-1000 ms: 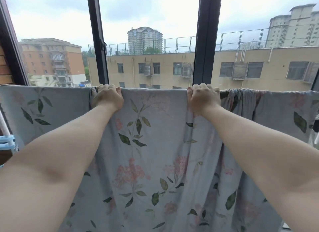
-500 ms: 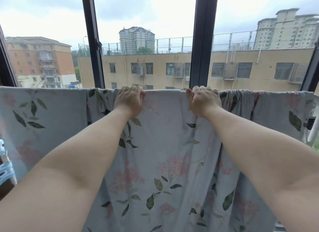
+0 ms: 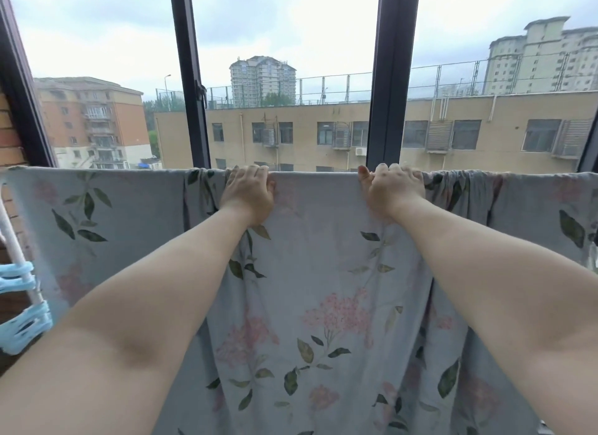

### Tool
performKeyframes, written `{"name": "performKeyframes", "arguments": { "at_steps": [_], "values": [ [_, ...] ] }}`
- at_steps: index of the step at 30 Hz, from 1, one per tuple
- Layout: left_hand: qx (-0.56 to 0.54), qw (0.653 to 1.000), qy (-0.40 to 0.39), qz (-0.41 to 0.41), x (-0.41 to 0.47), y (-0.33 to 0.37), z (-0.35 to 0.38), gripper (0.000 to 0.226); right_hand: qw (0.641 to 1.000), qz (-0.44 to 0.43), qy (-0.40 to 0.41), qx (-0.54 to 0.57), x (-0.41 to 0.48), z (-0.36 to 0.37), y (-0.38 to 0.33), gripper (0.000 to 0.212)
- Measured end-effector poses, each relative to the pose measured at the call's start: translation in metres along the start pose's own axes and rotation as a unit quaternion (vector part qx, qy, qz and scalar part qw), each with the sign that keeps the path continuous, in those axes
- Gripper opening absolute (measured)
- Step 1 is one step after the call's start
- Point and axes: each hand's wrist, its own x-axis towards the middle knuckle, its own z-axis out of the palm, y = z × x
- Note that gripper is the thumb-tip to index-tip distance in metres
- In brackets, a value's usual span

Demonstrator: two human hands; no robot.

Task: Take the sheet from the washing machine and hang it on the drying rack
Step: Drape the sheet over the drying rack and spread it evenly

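Observation:
A pale blue-grey sheet (image 3: 317, 272) printed with pink flowers and green leaves hangs across the whole view, draped over a top bar that it hides. My left hand (image 3: 247, 195) is curled over the sheet's top edge left of centre, fingers hooked behind the fold. My right hand (image 3: 393, 191) grips the same edge right of centre. The cloth between my hands lies flat; it is bunched into folds just outside each hand, most of all to the right (image 3: 462, 188).
Dark window frames (image 3: 390, 78) stand right behind the sheet, with buildings beyond the glass. A white rack pole (image 3: 14, 253) with light blue plastic clips (image 3: 22, 324) leans at the left edge, beside a brick wall (image 3: 9, 136).
My left hand has slid to the right along the top edge, closing the gap to my right hand and leaving folds to its left. My right hand has stayed in place.

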Motion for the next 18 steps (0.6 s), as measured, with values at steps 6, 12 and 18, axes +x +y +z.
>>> {"name": "performKeyframes", "arguments": {
  "at_steps": [6, 12, 18],
  "values": [
    [-0.048, 0.998, -0.021, 0.029, -0.008, 0.005, -0.006, 0.053, 0.999, -0.033, -0.006, 0.001, -0.008, 0.004, -0.07, 0.081],
    [-0.184, 0.98, 0.025, 0.078, -0.008, -0.015, -0.017, 0.051, 0.999, -0.038, 0.0, -0.003, -0.004, 0.004, -0.107, 0.082],
    [-0.01, 0.994, 0.086, -0.066, -0.005, -0.111, -0.029, 0.041, 0.994, -0.102, 0.013, 0.034, 0.01, 0.001, -0.166, 0.072]
  ]
}}
